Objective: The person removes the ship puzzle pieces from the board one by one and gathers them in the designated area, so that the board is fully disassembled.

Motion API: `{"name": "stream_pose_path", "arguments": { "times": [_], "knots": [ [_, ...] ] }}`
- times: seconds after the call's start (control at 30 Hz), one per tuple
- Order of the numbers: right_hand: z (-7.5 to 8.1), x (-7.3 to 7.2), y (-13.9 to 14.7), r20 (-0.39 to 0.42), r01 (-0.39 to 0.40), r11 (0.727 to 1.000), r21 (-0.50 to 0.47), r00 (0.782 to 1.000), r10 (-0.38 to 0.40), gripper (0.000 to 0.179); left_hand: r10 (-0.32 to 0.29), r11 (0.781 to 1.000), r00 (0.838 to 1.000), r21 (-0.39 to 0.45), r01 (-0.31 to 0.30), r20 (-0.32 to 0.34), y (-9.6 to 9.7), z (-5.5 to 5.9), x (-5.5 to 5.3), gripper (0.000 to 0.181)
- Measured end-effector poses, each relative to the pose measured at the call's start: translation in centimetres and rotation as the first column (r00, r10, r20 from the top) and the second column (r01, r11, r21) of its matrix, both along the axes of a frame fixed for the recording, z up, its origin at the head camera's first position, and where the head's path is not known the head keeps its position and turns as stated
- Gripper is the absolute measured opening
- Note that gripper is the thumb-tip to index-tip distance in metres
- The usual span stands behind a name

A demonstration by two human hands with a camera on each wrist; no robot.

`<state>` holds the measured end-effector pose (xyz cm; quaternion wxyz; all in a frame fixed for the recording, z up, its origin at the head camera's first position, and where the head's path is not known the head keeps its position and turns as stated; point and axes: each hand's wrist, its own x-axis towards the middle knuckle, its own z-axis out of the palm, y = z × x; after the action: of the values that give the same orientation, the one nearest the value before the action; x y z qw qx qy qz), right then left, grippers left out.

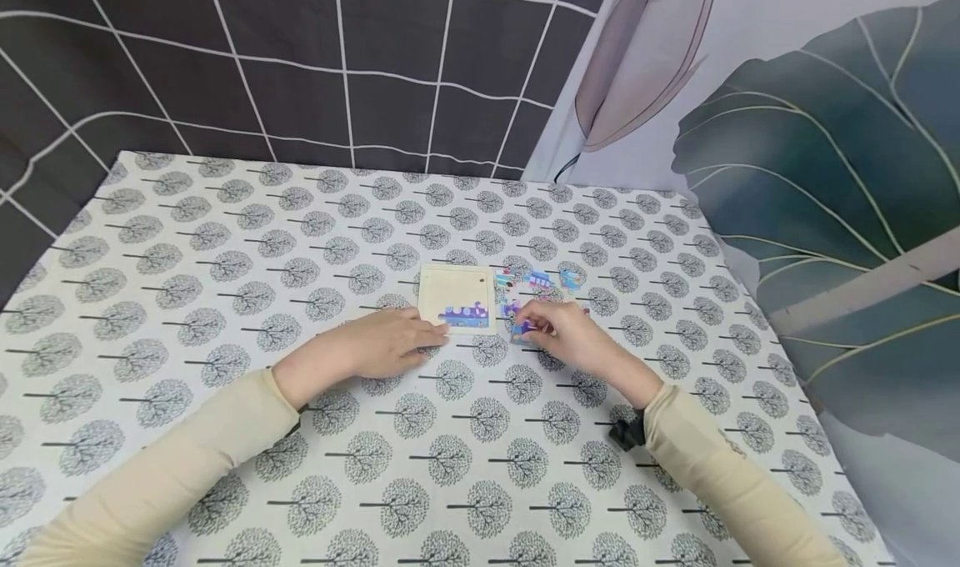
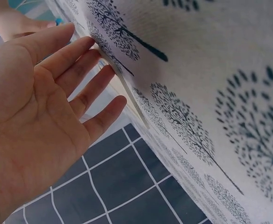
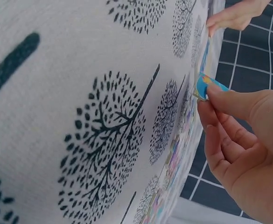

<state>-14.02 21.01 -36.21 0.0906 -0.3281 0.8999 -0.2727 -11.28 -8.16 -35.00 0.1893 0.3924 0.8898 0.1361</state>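
Note:
A pale square puzzle tray [image 1: 450, 288] lies flat on the table, with a strip of purple and blue puzzle pieces [image 1: 461, 314] fitted along its lower edge. My left hand [image 1: 393, 342] rests at the tray's lower left corner, fingertips at the rim; in the left wrist view its fingers [image 2: 82, 70] are straight and slightly spread. Just right of the tray, my right hand [image 1: 566, 331] pinches a blue puzzle piece [image 3: 203, 86] with a touch of orange between thumb and forefinger. Several loose puzzle pieces [image 1: 540, 279] lie beyond this hand, some partly hidden by it.
A white cloth [image 1: 450, 417] printed with dark trees covers the table. Behind its far edge hangs a dark curtain with a white grid [image 1: 285, 42]; a leaf-patterned curtain [image 1: 840, 158] hangs at the right. A black strap [image 1: 626, 434] shows by the right sleeve.

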Motion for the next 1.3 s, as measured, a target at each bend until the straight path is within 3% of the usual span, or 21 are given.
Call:
{"name": "stream_pose_path", "arguments": {
  "times": [0.2,0.43,0.67,1.3],
  "knots": [
    [-0.62,-0.19,0.05,-0.027,-0.020,1.000,0.007,0.999,0.020,0.019,-0.004,1.000,1.000,-0.012,0.004,0.000,0.02,0.00,-0.01,0.045],
    [-0.94,-0.50,0.51,0.060,-0.007,0.999,-0.047,0.998,0.010,0.018,-0.016,1.000,1.000,-0.022,0.016,0.000,0.11,0.10,-0.22,0.045],
    [-0.84,-0.73,0.32,0.122,0.043,0.999,0.008,0.991,-0.044,0.022,-0.023,1.000,1.000,-0.017,0.024,0.005,-0.02,-0.19,-0.39,0.046],
    [-0.77,-0.80,-0.05,0.047,-0.002,0.998,0.070,0.999,-0.001,0.037,0.014,1.000,1.000,-0.011,-0.014,0.015,-0.12,-0.38,-0.15,0.044]
  ]
}}
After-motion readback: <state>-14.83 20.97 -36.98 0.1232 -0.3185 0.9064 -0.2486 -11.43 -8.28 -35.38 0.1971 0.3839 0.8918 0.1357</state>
